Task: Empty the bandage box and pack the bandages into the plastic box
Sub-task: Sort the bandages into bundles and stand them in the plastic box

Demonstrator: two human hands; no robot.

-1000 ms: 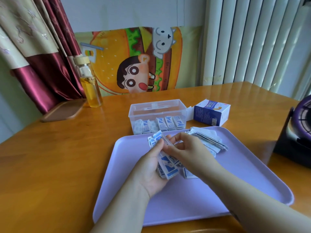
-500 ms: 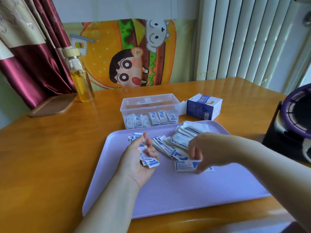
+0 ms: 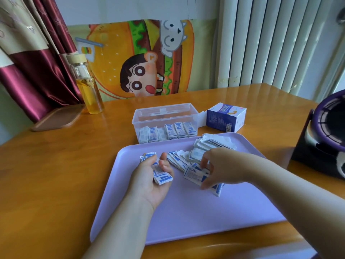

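A clear plastic box (image 3: 165,114) stands behind the lilac tray (image 3: 186,212), with several wrapped bandages upright along its front wall. The blue and white bandage box (image 3: 225,119) lies to its right, flap open. A loose heap of bandages (image 3: 203,148) lies on the tray's far part. My left hand (image 3: 149,181), palm up, holds a small stack of bandages (image 3: 160,175). My right hand (image 3: 222,167) pinches a few bandages (image 3: 196,174) at the heap's near edge, lifted slightly off the tray.
A glass bottle of yellow liquid (image 3: 87,86) and a brown wooden lid (image 3: 56,117) sit at the table's back left. A black and purple device (image 3: 324,139) stands at the right edge. A cartoon poster and a radiator are behind the table.
My hands have parted: the right went from the left hand's stack to the heap and picked up a few bandages. The left keeps its stack.
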